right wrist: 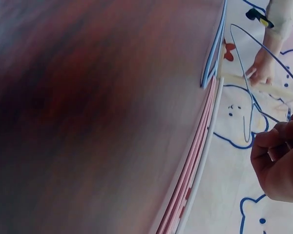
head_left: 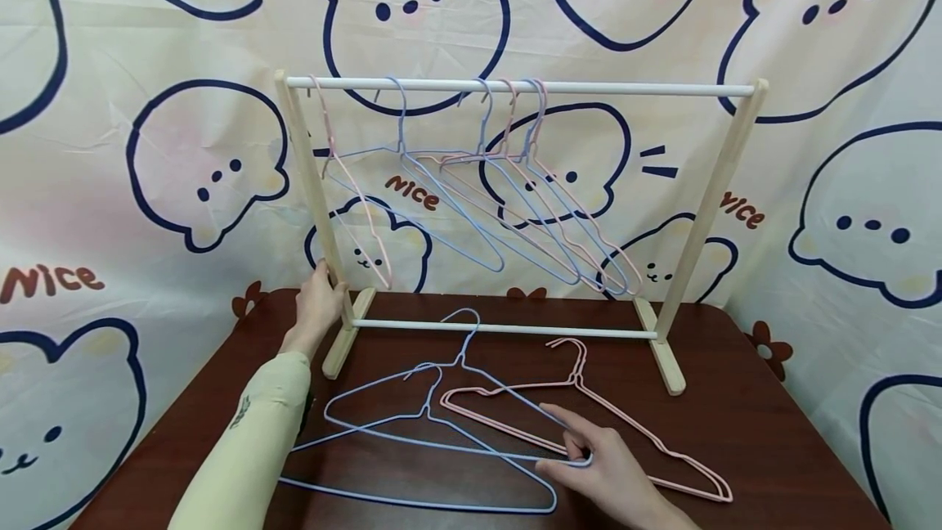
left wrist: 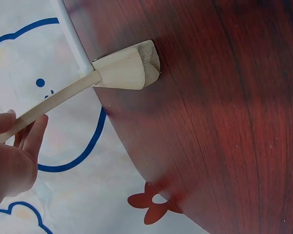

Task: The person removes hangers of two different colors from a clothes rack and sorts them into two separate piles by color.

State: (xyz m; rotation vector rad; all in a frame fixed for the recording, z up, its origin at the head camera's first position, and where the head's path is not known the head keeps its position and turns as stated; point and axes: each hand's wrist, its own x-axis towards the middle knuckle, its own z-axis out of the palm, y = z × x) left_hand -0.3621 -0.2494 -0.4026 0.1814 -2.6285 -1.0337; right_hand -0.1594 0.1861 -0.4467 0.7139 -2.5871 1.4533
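Note:
My left hand [head_left: 316,309] grips the left wooden post [head_left: 316,186] of a small clothes rack, low down near its foot. The left wrist view also shows this hand [left wrist: 19,156] with thumb and fingers around the post [left wrist: 58,97]. My right hand [head_left: 607,469] pinches a blue wire hanger [head_left: 463,355] by its right corner, between thumb and fingers. That hanger is raised, its hook pointing up toward the rack. Beneath it lies another blue hanger [head_left: 427,407] on the table. Pink hangers [head_left: 577,370] lie close beside my right hand.
The rack's white top rail [head_left: 648,89] bears several blue and pink hangers, one pink hanger [head_left: 361,195] apart at the left end. A lower white rail [head_left: 574,331] joins the feet. The dark wooden table [head_left: 765,432] ends at a bear-patterned cloth backdrop [head_left: 846,178].

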